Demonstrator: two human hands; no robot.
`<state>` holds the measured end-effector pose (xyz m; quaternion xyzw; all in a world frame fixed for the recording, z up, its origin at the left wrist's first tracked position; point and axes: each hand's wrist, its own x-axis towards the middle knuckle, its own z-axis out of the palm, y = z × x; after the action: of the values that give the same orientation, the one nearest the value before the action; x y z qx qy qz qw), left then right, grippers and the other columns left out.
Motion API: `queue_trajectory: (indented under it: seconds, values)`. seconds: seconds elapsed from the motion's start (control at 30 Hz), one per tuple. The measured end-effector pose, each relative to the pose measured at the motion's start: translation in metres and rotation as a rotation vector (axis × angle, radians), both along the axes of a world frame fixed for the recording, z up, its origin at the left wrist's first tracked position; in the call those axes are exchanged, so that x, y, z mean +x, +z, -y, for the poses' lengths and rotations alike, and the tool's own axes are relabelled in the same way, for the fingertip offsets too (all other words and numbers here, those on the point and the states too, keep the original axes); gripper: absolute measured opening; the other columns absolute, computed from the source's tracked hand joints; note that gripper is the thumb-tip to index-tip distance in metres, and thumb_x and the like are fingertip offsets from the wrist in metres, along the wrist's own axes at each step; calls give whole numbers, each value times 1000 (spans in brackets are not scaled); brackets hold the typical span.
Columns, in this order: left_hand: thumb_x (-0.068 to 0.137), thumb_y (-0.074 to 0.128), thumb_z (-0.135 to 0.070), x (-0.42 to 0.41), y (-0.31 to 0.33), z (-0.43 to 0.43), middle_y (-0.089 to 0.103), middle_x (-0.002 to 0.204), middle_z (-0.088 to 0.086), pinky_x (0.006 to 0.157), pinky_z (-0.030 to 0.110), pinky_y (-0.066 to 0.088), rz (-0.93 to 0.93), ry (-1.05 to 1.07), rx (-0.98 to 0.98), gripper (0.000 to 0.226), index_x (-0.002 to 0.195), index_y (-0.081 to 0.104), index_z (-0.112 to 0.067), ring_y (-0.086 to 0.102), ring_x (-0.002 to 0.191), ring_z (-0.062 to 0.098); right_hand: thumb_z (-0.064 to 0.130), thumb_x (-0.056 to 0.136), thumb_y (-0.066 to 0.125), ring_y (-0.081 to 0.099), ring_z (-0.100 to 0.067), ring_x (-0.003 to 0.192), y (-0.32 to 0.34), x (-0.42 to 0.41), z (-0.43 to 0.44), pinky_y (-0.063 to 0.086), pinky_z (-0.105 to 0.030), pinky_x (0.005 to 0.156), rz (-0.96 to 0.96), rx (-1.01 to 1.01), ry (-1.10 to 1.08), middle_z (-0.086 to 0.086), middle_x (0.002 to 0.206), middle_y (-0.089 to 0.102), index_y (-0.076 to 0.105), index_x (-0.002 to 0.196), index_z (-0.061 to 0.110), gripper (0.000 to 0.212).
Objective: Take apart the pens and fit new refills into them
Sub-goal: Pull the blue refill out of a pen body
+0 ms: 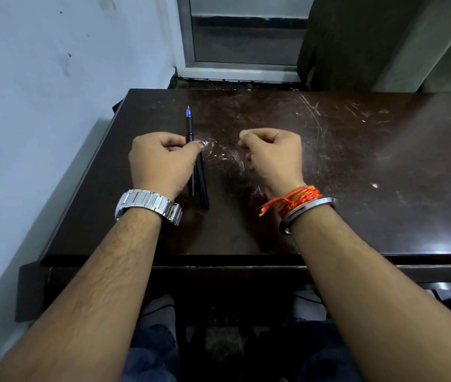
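A thin black pen with a blue tip points away from me on the dark wooden table. My left hand grips it at mid-length, fingers curled round it, and its rear end shows below my palm. A thicker black pen barrel lies on the table right beside it, partly under my left hand. My right hand hovers to the right of the pens with its fingers curled and thumb against the forefinger. Nothing is visible in it.
The table is scratched, with white marks between my hands. A pale wall runs close along the table's left edge. A metal-framed door stands behind the table. My knees show under the front edge.
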<state>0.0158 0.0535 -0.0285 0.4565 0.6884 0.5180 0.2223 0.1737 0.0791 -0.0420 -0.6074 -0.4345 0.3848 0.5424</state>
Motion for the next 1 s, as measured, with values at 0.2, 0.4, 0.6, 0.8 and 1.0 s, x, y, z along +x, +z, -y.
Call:
queue_trajectory:
  seconds: [0.2,0.4,0.6,0.8,1.0]
  values:
    - [69,76,-23,0,3,2,59,41,-17,39,3,34,-7,47,-14,19,54,67,-28,56,42,-9,23,81,71,70,-12,80,2,-7,11,50,-18,74,484,24,98,5,78,76,81,84,19,11]
    - [61,67,-34,-7,-3,0,67,49,-4,48,19,50,-43,109,-124,19,57,71,-16,65,44,9,20,84,72,68,-10,82,4,-22,22,43,-8,71,596,64,276,3,80,74,81,89,17,10]
    - [60,65,-31,-8,-3,-3,69,54,-3,54,21,51,-2,173,-119,16,59,73,-17,71,56,15,37,86,72,64,-29,98,1,-45,36,53,-37,81,813,145,447,-8,102,63,78,101,19,24]
    - [63,65,-30,-7,-1,0,70,55,-2,60,24,56,-1,155,-99,16,58,73,-17,72,60,16,31,88,65,62,-30,96,-6,-60,43,49,-34,67,941,173,382,-1,92,48,72,91,12,21]
    - [64,66,-29,-2,-1,0,72,60,-3,65,24,59,23,127,-90,15,62,75,-16,73,61,15,29,87,65,61,-31,94,-11,-59,39,41,-33,65,957,164,327,1,89,41,70,89,9,20]
